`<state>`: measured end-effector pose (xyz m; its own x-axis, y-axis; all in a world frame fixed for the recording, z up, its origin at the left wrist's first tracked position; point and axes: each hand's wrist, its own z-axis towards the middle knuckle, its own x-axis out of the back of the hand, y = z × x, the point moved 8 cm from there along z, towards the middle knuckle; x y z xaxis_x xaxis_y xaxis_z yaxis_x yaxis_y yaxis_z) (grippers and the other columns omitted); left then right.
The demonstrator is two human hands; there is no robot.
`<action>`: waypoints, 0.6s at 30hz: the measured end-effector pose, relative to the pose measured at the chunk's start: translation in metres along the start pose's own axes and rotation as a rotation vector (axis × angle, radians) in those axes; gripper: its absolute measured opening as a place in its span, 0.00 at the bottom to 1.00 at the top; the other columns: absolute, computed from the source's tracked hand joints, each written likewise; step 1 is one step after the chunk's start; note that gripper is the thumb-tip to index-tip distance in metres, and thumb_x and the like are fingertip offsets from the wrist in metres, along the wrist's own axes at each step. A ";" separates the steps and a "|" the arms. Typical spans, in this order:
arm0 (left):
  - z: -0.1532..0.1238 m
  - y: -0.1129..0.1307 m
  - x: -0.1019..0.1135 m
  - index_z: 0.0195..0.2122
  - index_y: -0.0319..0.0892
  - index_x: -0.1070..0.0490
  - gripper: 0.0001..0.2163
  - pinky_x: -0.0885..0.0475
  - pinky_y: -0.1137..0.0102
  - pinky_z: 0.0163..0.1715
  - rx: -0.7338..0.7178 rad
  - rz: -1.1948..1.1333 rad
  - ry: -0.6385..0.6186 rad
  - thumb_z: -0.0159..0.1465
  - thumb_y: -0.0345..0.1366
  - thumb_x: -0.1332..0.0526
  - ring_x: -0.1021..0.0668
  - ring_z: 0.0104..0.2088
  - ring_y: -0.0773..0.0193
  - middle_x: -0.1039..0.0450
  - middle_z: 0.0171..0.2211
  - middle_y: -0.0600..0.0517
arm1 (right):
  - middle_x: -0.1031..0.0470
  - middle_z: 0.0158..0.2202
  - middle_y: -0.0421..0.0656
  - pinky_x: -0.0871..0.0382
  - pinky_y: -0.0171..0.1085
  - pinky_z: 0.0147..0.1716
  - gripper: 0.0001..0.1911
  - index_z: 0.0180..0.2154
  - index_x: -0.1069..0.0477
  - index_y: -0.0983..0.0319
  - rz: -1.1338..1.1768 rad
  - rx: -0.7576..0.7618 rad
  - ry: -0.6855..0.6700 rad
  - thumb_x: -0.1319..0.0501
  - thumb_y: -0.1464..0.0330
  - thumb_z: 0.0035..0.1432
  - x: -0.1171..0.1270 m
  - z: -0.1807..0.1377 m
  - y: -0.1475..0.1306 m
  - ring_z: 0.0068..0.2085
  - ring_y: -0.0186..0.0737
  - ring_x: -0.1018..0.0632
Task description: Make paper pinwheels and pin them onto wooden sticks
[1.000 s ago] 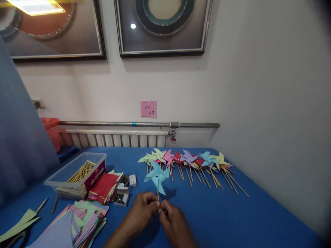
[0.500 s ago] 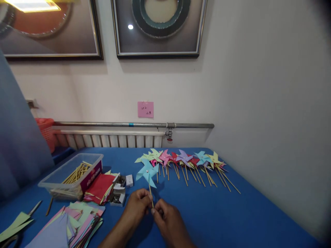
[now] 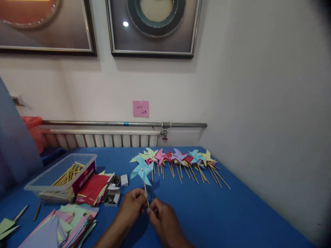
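My left hand [image 3: 131, 205] and my right hand [image 3: 162, 218] meet low in the middle, both pinched on the thin wooden stick of a light blue paper pinwheel [image 3: 141, 170]. The pinwheel stands upright above my fingers, tilted slightly left. Behind it a row of finished pinwheels [image 3: 178, 158] in green, pink, red, purple, blue and yellow lies on the blue table [image 3: 232, 217], sticks pointing toward me.
A clear plastic tub of wooden sticks [image 3: 62, 174] sits at the left. Beside it lie red paper squares [image 3: 93, 187], small boxes of pins [image 3: 113, 193] and a stack of coloured paper [image 3: 62, 227]. A radiator and pipe run along the wall behind.
The view has shifted so everything sits further left and a little lower. My hands keep their pinch on the stick, and the blue pinwheel stays upright with them.
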<state>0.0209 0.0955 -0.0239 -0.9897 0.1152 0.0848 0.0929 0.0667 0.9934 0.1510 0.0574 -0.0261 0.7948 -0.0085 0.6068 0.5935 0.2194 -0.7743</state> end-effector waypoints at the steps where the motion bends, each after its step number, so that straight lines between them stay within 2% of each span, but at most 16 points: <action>1: 0.001 -0.003 -0.002 0.22 0.45 0.34 0.17 0.42 0.70 0.22 0.003 0.018 -0.017 0.50 0.54 0.36 0.34 0.17 0.68 0.32 0.17 0.57 | 0.24 0.26 0.37 0.42 0.33 0.30 0.08 0.31 0.28 0.59 -0.003 0.001 0.006 0.40 0.73 0.64 0.001 0.000 0.001 0.28 0.35 0.26; 6: 0.002 -0.015 -0.013 0.24 0.46 0.35 0.17 0.41 0.69 0.23 -0.004 0.171 -0.079 0.56 0.53 0.39 0.34 0.19 0.67 0.36 0.19 0.58 | 0.21 0.27 0.39 0.41 0.33 0.30 0.10 0.32 0.28 0.59 -0.045 -0.028 0.044 0.42 0.70 0.67 0.011 0.004 0.008 0.29 0.37 0.23; 10: -0.001 -0.013 -0.017 0.25 0.45 0.36 0.13 0.40 0.69 0.27 -0.031 0.379 -0.093 0.65 0.44 0.44 0.31 0.23 0.65 0.34 0.21 0.57 | 0.20 0.28 0.40 0.41 0.34 0.30 0.12 0.32 0.27 0.59 -0.101 -0.046 0.113 0.43 0.67 0.69 0.028 0.008 0.012 0.29 0.39 0.23; 14: -0.009 -0.001 -0.018 0.27 0.43 0.33 0.11 0.40 0.69 0.33 -0.141 0.644 -0.062 0.67 0.35 0.43 0.25 0.32 0.63 0.26 0.27 0.53 | 0.19 0.28 0.40 0.41 0.34 0.30 0.13 0.34 0.25 0.58 -0.182 -0.070 0.186 0.43 0.66 0.72 0.052 0.018 0.010 0.29 0.40 0.21; 18: -0.014 0.002 -0.022 0.31 0.42 0.26 0.11 0.40 0.69 0.35 -0.151 0.783 -0.070 0.69 0.34 0.43 0.21 0.35 0.61 0.19 0.32 0.50 | 0.16 0.32 0.43 0.41 0.35 0.33 0.12 0.37 0.23 0.59 -0.462 -0.124 0.221 0.42 0.66 0.74 0.088 0.043 0.007 0.35 0.41 0.17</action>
<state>0.0412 0.0788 -0.0230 -0.6338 0.1350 0.7616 0.7371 -0.1934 0.6476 0.2200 0.0999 0.0297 0.4461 -0.2855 0.8482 0.8885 0.0274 -0.4580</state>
